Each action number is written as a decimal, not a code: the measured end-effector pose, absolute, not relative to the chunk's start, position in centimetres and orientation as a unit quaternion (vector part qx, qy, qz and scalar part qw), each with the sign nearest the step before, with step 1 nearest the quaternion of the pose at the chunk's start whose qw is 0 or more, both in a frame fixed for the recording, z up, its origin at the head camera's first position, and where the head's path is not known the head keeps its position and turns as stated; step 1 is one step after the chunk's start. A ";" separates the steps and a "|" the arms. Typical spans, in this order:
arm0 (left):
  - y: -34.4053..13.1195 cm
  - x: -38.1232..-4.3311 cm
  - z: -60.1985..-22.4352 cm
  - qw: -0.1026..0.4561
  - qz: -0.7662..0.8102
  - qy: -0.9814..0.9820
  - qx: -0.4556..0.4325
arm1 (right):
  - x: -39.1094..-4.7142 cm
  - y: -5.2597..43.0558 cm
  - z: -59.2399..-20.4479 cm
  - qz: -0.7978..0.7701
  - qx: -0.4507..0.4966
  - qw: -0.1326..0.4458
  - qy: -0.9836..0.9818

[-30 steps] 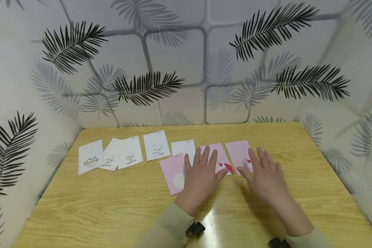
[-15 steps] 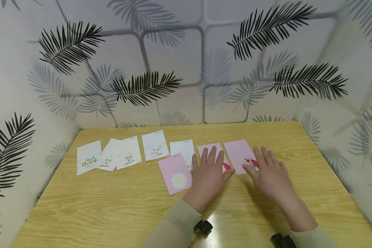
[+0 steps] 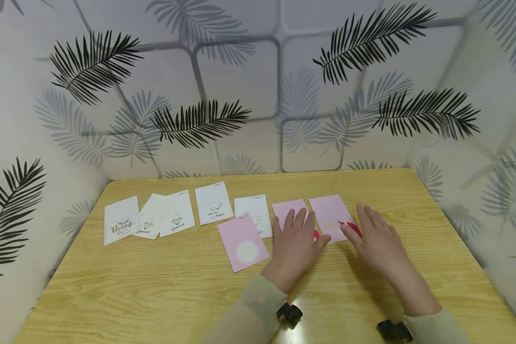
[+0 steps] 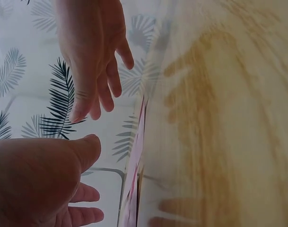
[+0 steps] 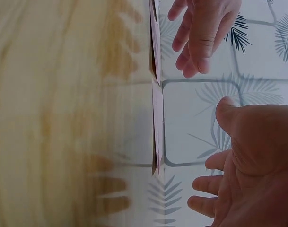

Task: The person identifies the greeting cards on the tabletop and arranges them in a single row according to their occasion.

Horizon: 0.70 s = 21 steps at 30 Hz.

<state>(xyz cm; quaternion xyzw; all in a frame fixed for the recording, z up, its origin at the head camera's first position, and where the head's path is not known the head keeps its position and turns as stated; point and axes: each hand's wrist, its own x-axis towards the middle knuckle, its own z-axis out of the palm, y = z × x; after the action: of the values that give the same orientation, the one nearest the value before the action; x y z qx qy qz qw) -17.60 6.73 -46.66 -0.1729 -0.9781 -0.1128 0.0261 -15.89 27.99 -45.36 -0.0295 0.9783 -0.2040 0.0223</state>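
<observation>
Both hands hang above the wooden surface [image 3: 155, 291], each grip wide, fingers extended and thumbs pointing in toward each other. The left hand [image 3: 294, 246] covers the near part of one pink card [image 3: 286, 206]; the right hand [image 3: 380, 246] is over the near right corner of a second pink card [image 3: 328, 210]. These two lie side by side with long axes running away from the person, far ends leaning left; a red figure [image 3: 354, 229] sits at the second card's near end. The wrist views show these cards nearly edge-on, with the hands apart from them. Left of the left hand, a third pink card [image 3: 241, 239] has the same leftward lean, its pale round patch near the person, and overlaps a white card [image 3: 250, 204] behind it. More white cards [image 3: 177, 212] lie farther left.
</observation>
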 end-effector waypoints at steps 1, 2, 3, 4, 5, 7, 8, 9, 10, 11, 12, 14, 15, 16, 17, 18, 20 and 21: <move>6.8 -17.7 -46.8 0.026 -0.112 -0.978 -0.172 | -15.9 28.1 -45.4 -0.206 -0.029 0.024 0.978; 6.8 -17.7 -46.8 0.026 -0.112 -0.979 -0.171 | -16.0 28.2 -45.5 -0.207 -0.030 0.027 0.977; 6.9 -17.8 -46.9 0.027 -0.112 -0.979 -0.170 | -16.0 28.2 -45.5 -0.209 -0.030 0.028 0.977; 6.9 -17.8 -46.9 0.028 -0.111 -0.979 -0.169 | -16.1 28.3 -45.6 -0.211 -0.031 0.030 0.977; 7.0 -17.8 -47.0 0.028 -0.109 -0.979 -0.168 | -16.2 28.4 -45.7 -0.211 -0.033 0.031 0.976; 7.0 -17.9 -47.1 0.029 -0.108 -0.979 -0.169 | -16.3 28.5 -45.8 -0.215 -0.037 0.031 0.975; 7.1 -17.9 -47.1 0.029 -0.107 -0.979 -0.169 | -16.3 28.5 -45.9 -0.217 -0.038 0.032 0.975; 7.1 -18.0 -47.2 0.030 -0.105 -0.979 -0.169 | -16.4 28.6 -45.9 -0.219 -0.040 0.032 0.974; 7.2 -18.0 -47.3 0.031 -0.103 -0.980 -0.169 | -16.5 28.6 -46.0 -0.222 -0.042 0.033 0.974; 7.2 -18.0 -47.4 0.032 -0.101 -0.980 -0.169 | -16.5 28.6 -46.0 -0.225 -0.042 0.035 0.973; 7.3 -18.1 -47.5 0.032 -0.099 -0.980 -0.168 | -16.5 28.6 -46.0 -0.228 -0.042 0.037 0.972; 7.4 -18.2 -47.7 0.031 -0.096 -0.981 -0.167 | -16.6 28.6 -46.0 -0.234 -0.040 0.044 0.970; 7.5 -18.2 -47.7 0.031 -0.095 -0.981 -0.166 | -16.7 28.6 -46.0 -0.235 -0.038 0.048 0.970; 7.5 -18.2 -47.7 0.029 -0.095 -0.981 -0.166 | -16.7 28.6 -46.0 -0.237 -0.034 0.053 0.970; 7.6 -18.2 -47.7 0.027 -0.095 -0.981 -0.166 | -16.7 28.6 -45.9 -0.237 -0.030 0.057 0.969; 7.7 -18.2 -47.6 0.026 -0.097 -0.981 -0.167 | -16.8 28.5 -45.9 -0.237 -0.028 0.059 0.969; 7.6 -18.2 -47.7 0.024 -0.100 -0.981 -0.167 | -16.9 28.4 -45.9 -0.235 -0.023 0.064 0.970; 7.6 -18.2 -47.8 0.021 -0.101 -0.981 -0.165 | -16.9 28.3 -45.8 -0.234 -0.022 0.064 0.970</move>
<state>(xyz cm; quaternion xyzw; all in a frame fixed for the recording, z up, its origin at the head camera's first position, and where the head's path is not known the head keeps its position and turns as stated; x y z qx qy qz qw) -18.25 7.62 -47.79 -0.1655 -0.9808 -0.1009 0.0215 -16.91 28.32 -45.85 -0.0220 0.9700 -0.2336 0.0641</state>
